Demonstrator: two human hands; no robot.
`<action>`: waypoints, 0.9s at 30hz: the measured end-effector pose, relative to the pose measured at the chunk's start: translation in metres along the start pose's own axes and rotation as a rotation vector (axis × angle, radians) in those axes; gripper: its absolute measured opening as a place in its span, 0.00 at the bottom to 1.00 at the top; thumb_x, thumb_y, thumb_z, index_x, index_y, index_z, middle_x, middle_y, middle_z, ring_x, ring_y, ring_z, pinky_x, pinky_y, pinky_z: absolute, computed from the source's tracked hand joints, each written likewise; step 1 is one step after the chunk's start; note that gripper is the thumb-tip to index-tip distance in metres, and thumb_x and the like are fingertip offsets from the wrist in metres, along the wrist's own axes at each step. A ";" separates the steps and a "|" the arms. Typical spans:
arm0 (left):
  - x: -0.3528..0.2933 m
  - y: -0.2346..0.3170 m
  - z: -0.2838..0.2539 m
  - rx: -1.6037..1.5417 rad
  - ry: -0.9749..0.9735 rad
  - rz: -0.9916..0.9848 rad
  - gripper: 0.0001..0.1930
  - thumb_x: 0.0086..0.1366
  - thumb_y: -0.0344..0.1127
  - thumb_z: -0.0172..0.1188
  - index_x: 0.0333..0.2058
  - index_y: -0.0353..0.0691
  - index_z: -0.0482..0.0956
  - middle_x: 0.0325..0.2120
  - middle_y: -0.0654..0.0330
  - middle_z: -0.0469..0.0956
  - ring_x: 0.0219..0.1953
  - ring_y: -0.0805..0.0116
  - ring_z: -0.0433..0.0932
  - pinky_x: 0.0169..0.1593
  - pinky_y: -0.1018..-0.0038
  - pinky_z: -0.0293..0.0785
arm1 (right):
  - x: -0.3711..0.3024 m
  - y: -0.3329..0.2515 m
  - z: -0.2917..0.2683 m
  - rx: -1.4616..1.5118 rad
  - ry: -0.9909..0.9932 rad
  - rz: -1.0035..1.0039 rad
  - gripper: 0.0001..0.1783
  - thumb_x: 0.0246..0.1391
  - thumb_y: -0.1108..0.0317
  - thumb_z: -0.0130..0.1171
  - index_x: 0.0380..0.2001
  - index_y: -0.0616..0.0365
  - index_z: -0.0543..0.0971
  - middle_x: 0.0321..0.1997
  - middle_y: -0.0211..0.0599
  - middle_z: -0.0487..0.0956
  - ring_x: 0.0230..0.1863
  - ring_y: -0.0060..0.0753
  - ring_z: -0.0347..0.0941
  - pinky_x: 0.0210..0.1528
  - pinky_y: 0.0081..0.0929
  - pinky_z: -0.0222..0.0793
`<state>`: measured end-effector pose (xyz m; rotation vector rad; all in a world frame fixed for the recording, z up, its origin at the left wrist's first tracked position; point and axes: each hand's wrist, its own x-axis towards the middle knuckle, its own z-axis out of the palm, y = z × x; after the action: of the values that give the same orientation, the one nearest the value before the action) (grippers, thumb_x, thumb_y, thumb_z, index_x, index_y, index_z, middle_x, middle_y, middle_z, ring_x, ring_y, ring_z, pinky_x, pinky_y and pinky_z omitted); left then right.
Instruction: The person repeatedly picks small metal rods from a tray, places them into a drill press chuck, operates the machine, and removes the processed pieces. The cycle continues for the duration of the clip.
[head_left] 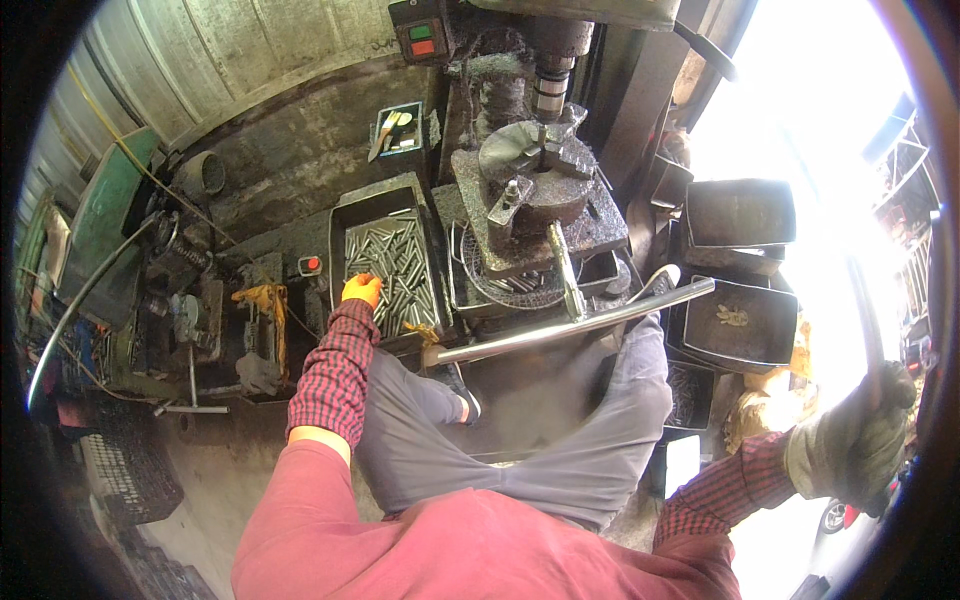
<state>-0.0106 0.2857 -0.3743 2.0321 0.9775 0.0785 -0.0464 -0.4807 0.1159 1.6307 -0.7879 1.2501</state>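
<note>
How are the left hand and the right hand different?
Colour: the left hand is gloved in orange, while the right hand is gloved in dull grey.
Place: the left hand is at the tray of metal rods; the right hand is out to the side, gripping a long bar.
Both have red-and-black checked sleeves above them.

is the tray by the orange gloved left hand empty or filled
Not empty: many short metal rods lie jumbled across the tray by the left hand. How deep, I cannot tell.
</note>
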 end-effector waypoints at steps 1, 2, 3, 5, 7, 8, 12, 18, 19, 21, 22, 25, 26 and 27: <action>0.001 -0.001 0.000 -0.002 0.017 0.019 0.20 0.62 0.45 0.62 0.46 0.38 0.86 0.44 0.51 0.86 0.50 0.56 0.83 0.56 0.65 0.75 | 0.005 -0.001 -0.012 0.050 0.021 -0.014 0.26 0.70 0.39 0.44 0.35 0.49 0.77 0.21 0.19 0.72 0.19 0.24 0.69 0.25 0.27 0.68; 0.002 -0.002 0.001 -0.024 0.011 0.004 0.20 0.62 0.45 0.61 0.46 0.38 0.86 0.44 0.51 0.86 0.50 0.56 0.83 0.56 0.64 0.75 | 0.011 -0.004 -0.026 0.000 0.016 -0.001 0.25 0.70 0.40 0.44 0.34 0.48 0.76 0.20 0.17 0.72 0.18 0.23 0.68 0.23 0.26 0.66; 0.003 -0.003 0.001 -0.074 -0.010 -0.046 0.20 0.62 0.45 0.61 0.46 0.39 0.86 0.44 0.51 0.86 0.51 0.55 0.83 0.56 0.64 0.74 | 0.018 -0.007 -0.040 -0.051 0.010 0.011 0.24 0.70 0.40 0.43 0.34 0.47 0.76 0.20 0.16 0.71 0.17 0.21 0.67 0.22 0.25 0.65; 0.004 -0.004 0.002 -0.056 0.034 0.013 0.20 0.62 0.46 0.60 0.46 0.39 0.86 0.44 0.50 0.86 0.51 0.55 0.83 0.57 0.63 0.74 | 0.027 -0.016 -0.066 -0.050 -0.156 0.102 0.21 0.71 0.44 0.44 0.35 0.47 0.74 0.24 0.15 0.72 0.22 0.16 0.68 0.25 0.24 0.64; 0.002 -0.004 0.002 -0.037 0.038 0.032 0.20 0.62 0.47 0.60 0.46 0.39 0.86 0.44 0.49 0.85 0.52 0.54 0.82 0.57 0.63 0.74 | 0.036 -0.022 -0.081 -0.195 -0.365 0.069 0.20 0.71 0.45 0.45 0.37 0.48 0.73 0.27 0.16 0.74 0.23 0.15 0.69 0.26 0.25 0.63; 0.001 -0.004 0.001 -0.012 0.028 0.041 0.21 0.62 0.47 0.60 0.46 0.39 0.86 0.45 0.49 0.85 0.53 0.53 0.82 0.58 0.63 0.74 | 0.038 -0.023 -0.085 -0.114 -0.326 0.103 0.20 0.71 0.44 0.45 0.36 0.48 0.74 0.25 0.16 0.73 0.21 0.16 0.69 0.24 0.26 0.63; -0.004 0.005 -0.007 0.163 0.066 0.082 0.23 0.60 0.50 0.60 0.46 0.39 0.86 0.45 0.47 0.84 0.53 0.49 0.81 0.58 0.61 0.74 | 0.041 -0.020 -0.068 -0.335 0.096 -0.007 0.17 0.70 0.48 0.47 0.43 0.49 0.73 0.28 0.25 0.70 0.32 0.28 0.67 0.43 0.34 0.61; -0.002 0.033 -0.007 0.625 -0.094 -0.021 0.28 0.60 0.47 0.61 0.55 0.35 0.79 0.55 0.42 0.79 0.61 0.44 0.75 0.65 0.58 0.70 | 0.046 -0.005 -0.039 -2.563 0.052 -0.649 0.16 0.44 0.59 0.69 0.20 0.55 0.74 0.25 0.35 0.70 0.44 0.41 0.69 0.67 0.54 0.51; -0.004 0.037 -0.003 0.693 -0.110 -0.117 0.28 0.62 0.46 0.59 0.56 0.35 0.78 0.56 0.43 0.79 0.61 0.44 0.75 0.65 0.58 0.70 | 0.049 -0.003 -0.039 -2.652 0.116 -0.705 0.16 0.45 0.58 0.69 0.21 0.55 0.74 0.25 0.35 0.70 0.45 0.41 0.69 0.67 0.54 0.51; -0.001 0.046 0.008 1.460 -0.596 0.186 0.25 0.68 0.44 0.58 0.63 0.50 0.76 0.67 0.53 0.69 0.66 0.50 0.71 0.66 0.54 0.71 | 0.057 -0.002 -0.042 -2.723 0.065 -0.954 0.16 0.45 0.57 0.68 0.23 0.55 0.73 0.27 0.35 0.70 0.46 0.41 0.69 0.67 0.54 0.51; -0.001 0.047 0.015 1.434 -0.591 0.198 0.22 0.70 0.44 0.55 0.61 0.53 0.78 0.67 0.53 0.69 0.66 0.49 0.71 0.65 0.50 0.70 | 0.062 -0.002 -0.044 -2.830 0.048 -0.878 0.16 0.46 0.57 0.67 0.23 0.55 0.73 0.28 0.35 0.70 0.47 0.41 0.69 0.68 0.54 0.51; 0.004 0.046 0.039 1.538 -0.680 0.027 0.22 0.70 0.42 0.58 0.63 0.60 0.77 0.68 0.63 0.69 0.68 0.55 0.69 0.63 0.52 0.73 | 0.072 -0.003 -0.045 -2.917 0.028 -0.928 0.17 0.47 0.55 0.65 0.26 0.56 0.73 0.31 0.36 0.70 0.48 0.41 0.68 0.68 0.54 0.50; 0.009 0.043 0.041 1.522 -0.641 0.064 0.22 0.69 0.43 0.59 0.61 0.60 0.79 0.66 0.63 0.71 0.67 0.56 0.71 0.61 0.50 0.75 | 0.074 -0.003 -0.044 -2.938 0.025 -0.944 0.17 0.47 0.54 0.65 0.27 0.56 0.72 0.32 0.36 0.70 0.49 0.41 0.68 0.69 0.54 0.50; 0.013 0.040 0.047 1.347 -0.476 -0.063 0.21 0.67 0.44 0.60 0.59 0.54 0.81 0.63 0.61 0.75 0.66 0.56 0.72 0.62 0.54 0.75 | 0.076 -0.002 -0.042 -2.958 0.017 -0.958 0.18 0.48 0.54 0.64 0.28 0.56 0.72 0.33 0.36 0.70 0.49 0.41 0.68 0.69 0.54 0.50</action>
<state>0.0407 0.2499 -0.3785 2.9231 0.8190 -1.3633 -0.0391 -0.4384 0.1909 -0.6990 -0.6043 -0.9278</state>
